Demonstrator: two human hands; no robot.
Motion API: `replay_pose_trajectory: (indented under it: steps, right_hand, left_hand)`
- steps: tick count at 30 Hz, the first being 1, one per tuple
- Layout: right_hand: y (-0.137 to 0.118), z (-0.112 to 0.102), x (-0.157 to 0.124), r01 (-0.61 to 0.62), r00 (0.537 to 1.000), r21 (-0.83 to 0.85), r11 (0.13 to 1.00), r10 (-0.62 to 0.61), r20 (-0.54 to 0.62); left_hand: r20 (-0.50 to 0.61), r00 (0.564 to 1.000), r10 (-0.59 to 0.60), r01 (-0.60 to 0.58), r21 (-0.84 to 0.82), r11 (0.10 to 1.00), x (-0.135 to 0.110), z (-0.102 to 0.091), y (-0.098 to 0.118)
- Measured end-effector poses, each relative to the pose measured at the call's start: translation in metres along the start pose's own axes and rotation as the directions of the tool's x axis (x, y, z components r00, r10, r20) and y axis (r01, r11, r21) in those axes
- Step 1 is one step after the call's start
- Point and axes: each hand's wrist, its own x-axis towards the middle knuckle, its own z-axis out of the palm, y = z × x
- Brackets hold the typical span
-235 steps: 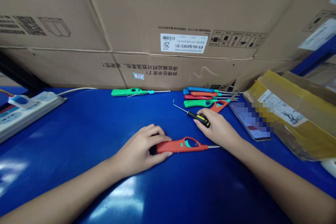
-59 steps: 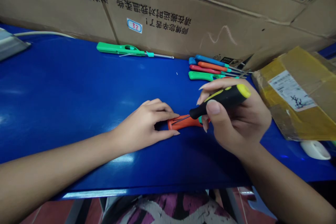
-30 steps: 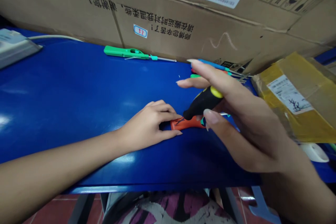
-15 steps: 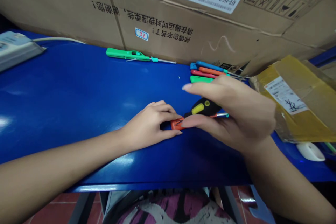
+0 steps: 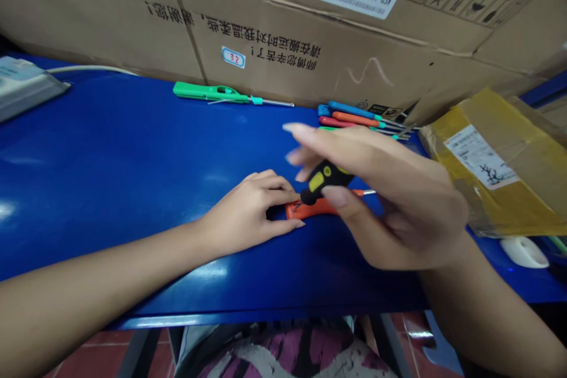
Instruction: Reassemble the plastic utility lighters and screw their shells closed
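Note:
An orange long-nosed lighter [image 5: 310,208] lies flat on the blue table [image 5: 110,153]. My left hand [image 5: 248,212] pinches its handle end and presses it down. My right hand [image 5: 390,195] grips a black-and-yellow screwdriver [image 5: 323,178] between thumb and fingers, its tip down on the lighter's handle just beside my left fingertips. The lighter's metal tube [image 5: 368,192] sticks out to the right under my right hand, which hides most of the lighter body.
A green lighter [image 5: 212,93] lies alone by the big cardboard box [image 5: 266,23]. Several coloured lighters [image 5: 354,119] sit bunched behind my right hand. A yellow taped parcel [image 5: 496,159] and a white object [image 5: 525,251] are on the right, a power strip [image 5: 22,85] far left.
My right hand has rolled the screwdriver between its fingers, its index finger now stretched out to the left. My left hand and the orange lighter stay in place.

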Motion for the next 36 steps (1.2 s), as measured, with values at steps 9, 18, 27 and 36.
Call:
replay_pose_trajectory:
  steps: [9,18,27,36]
  right_hand:
    - [0.0028,0.0032,-0.0012,-0.083,0.996,0.03,0.996,0.081,0.043]
    - [0.0044,-0.0011,-0.0008,-0.095,0.993,0.089,0.991,0.089,0.071]
    - [0.0021,0.003,0.0016,-0.052,0.998,0.066,0.996,0.049,0.049]
    - [0.0023,0.0041,0.0017,-0.04,0.998,0.012,0.999,0.04,-0.054]
  left_hand:
    - [0.015,1.0,-0.005,0.005,0.008,1.0,0.001,-0.0003,0.001]
    - [0.009,1.0,0.015,-0.015,0.0,1.0,0.0009,-0.0001,0.0006]
    - [-0.005,1.0,-0.001,0.001,-0.008,1.0,0.0003,-0.0001,0.0015]
    - [0.004,1.0,-0.006,0.006,-0.013,1.0,0.0009,-0.0007,0.0016]
